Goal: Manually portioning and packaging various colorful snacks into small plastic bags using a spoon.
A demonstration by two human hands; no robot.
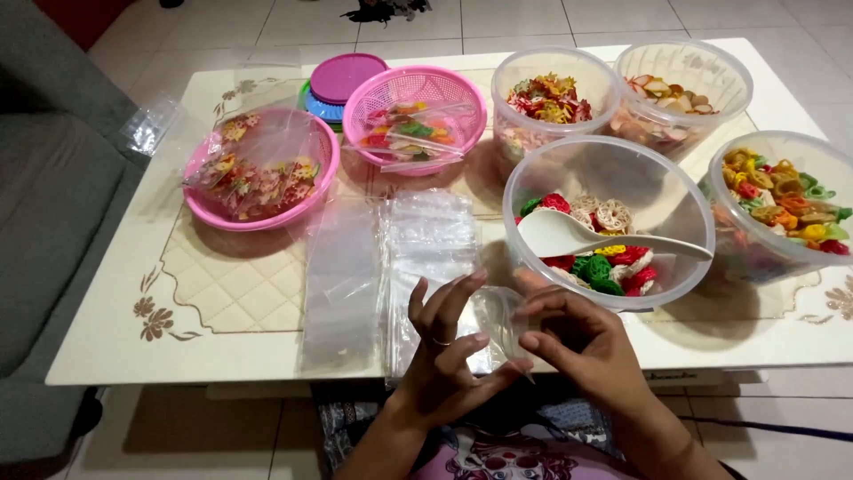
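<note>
Two hands at the near edge of the worktop (222, 293), both on one small clear bag (499, 322) held just above the surface. Left hand (442, 342): grip pinching the bag's left edge between thumb and fingertips, the other fingers fanned upward, a ring on one. Right hand (582, 342): grip pressed together on the bag's right edge, fingers curled over the top. Bag empty, lying between the two hands, just in front of the nearest clear tub (604, 164).

Inside that tub, red, green and white ring-shaped crackers and a white scoop (569, 233), its handle resting on the rim. Three more clear tubs of coloured crackers behind and to the right. Just left of the hands, a stack of empty clear bags (426, 240), and a second flat stack (340, 284) beside it. Farther back on the left, a pink bowl (258, 222) and a pink mesh basket (413, 76) holding filled bags, with round lids (346, 76) between them.

Step in hand, judging by the grips: rubbing the two film layers apart to open the bag's mouth; mouth seemingly not yet parted. Next move likely calling for one hand keeping the mouth wide and the other freed for the scoop, close by in the tub.
</note>
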